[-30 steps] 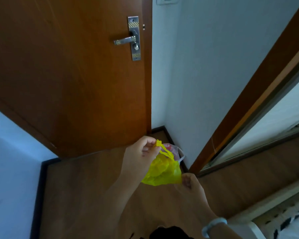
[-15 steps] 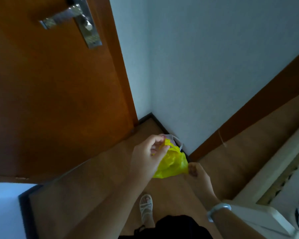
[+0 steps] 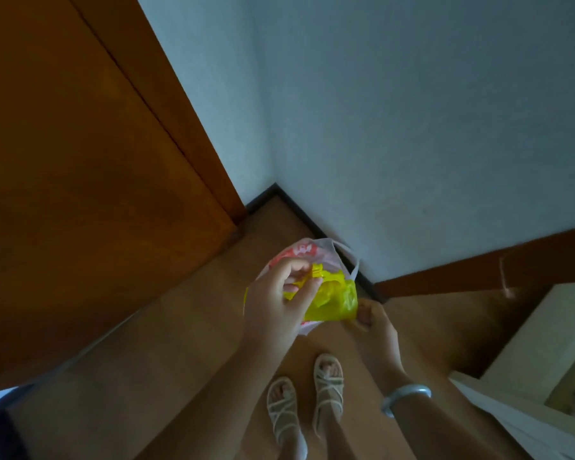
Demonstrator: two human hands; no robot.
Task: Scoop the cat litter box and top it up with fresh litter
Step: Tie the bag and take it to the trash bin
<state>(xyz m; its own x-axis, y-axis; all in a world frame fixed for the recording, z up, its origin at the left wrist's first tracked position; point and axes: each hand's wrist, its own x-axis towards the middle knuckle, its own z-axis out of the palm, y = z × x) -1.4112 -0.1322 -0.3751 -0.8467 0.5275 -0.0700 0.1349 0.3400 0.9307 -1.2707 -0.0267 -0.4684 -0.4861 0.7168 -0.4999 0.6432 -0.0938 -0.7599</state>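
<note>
Standing in the corner by the door (image 3: 80, 161), both hands on a yellow bag (image 3: 336, 298). Left hand (image 3: 276, 303) pinches its crumpled top between thumb and fingers; right hand (image 3: 375, 322) pinches the lower edge, fingers curled. The yellow bag hangs just above a white bag with red print (image 3: 299, 254) on the floor (image 3: 180, 343) against the wall. Litter box not in view. Risks: thin plastic, small grips. If either pinch slips, the yellow bag likely tips and spills near my sandals (image 3: 327, 386). The white bag's mouth looks slack, so a drop could miss it.
</note>
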